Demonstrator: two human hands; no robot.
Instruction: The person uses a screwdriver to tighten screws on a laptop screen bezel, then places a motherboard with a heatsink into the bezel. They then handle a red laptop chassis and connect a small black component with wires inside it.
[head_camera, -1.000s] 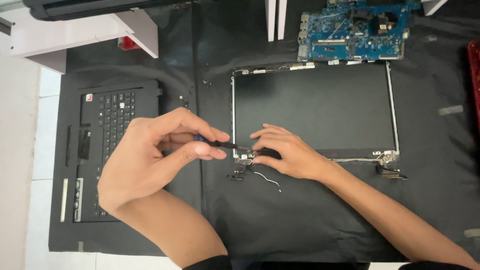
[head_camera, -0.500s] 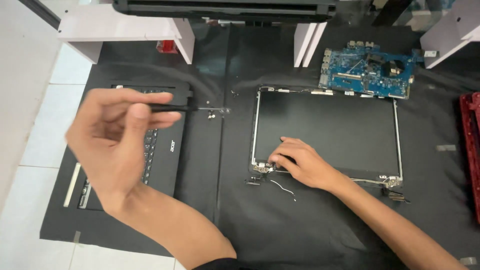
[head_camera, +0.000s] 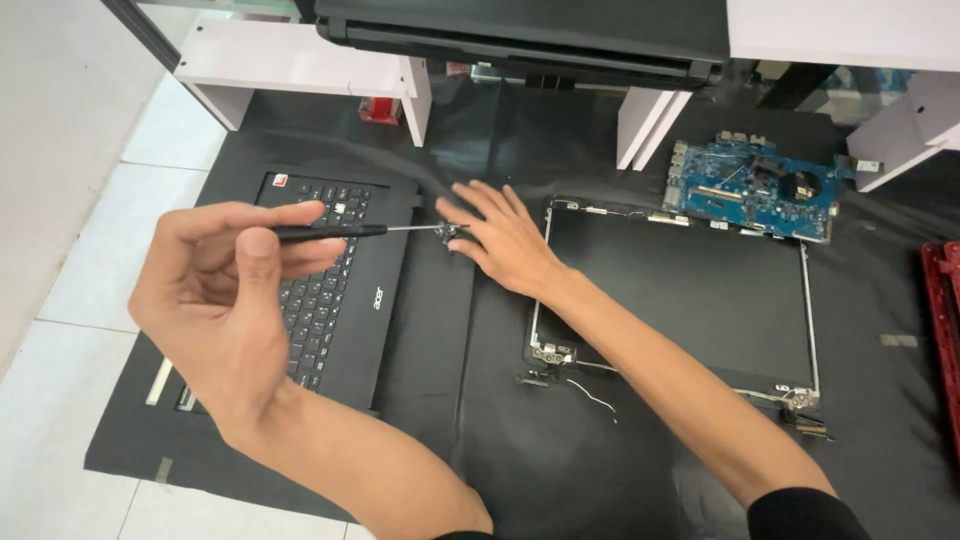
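The laptop is well into being taken apart, judging by how its parts lie. The keyboard half (head_camera: 320, 290) sits on the black mat (head_camera: 500, 450) at about nine o'clock from the centre. The screen panel (head_camera: 690, 290) lies flat at three o'clock with its thin metal frame bared. The blue circuit board (head_camera: 755, 190) is out and rests at one o'clock, just beyond the panel's far edge. The hinges at the panel's near corners (small grey metal brackets, one trailing a thin white wire (head_camera: 592, 392)) look still in place, so that part seems left to do.

The left hand (head_camera: 225, 290) pinches a slim screwdriver (head_camera: 350, 232) between thumb and curled fingers; its black handle is matte, its steel shaft thin and bright, pointing toward three o'clock. At the tip sits a tiny metal piece (head_camera: 447, 233), likely a screw or small bracket, too small to tell which. The right hand (head_camera: 500, 240) lies open, fingers spread and flat on the mat just beside that tip, holding nothing that shows; whether a fingertip touches the piece cannot be told.

The mat is soft and dull, creased in folds. White blocky stands (head_camera: 300, 75) sit at twelve o'clock, with a dark, flat slab (head_camera: 520, 35) across them and pale floor tiles (head_camera: 60, 400) at eight o'clock.
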